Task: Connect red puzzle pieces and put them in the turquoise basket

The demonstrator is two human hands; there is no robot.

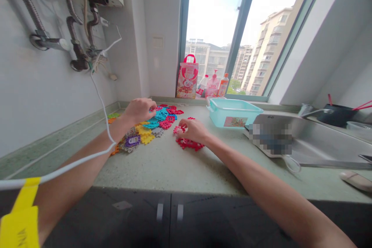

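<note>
The left hand (141, 109) has its fingers curled down over the top of a pile of colorful plastic pieces (151, 124), tips buried in the blue and red ones, so I honestly can't tell if it's pinching one or just resting there. The right hand (193, 130) sits a little to the side of it, fingers bent around a red piece (178, 128) at their tips, and right under its palm is a small cluster of joined red pieces (189, 144) that the hand half hides. Both lie on a speckled greenish surface (174, 166). Beyond the right fingers there's a teal plastic tub (232, 113), its inside not visible from here. Further right is a metal sink (316, 143) with a blurred-out patch on its near corner. A white cable (100, 97) drapes over the left forearm and runs out of frame.
</note>
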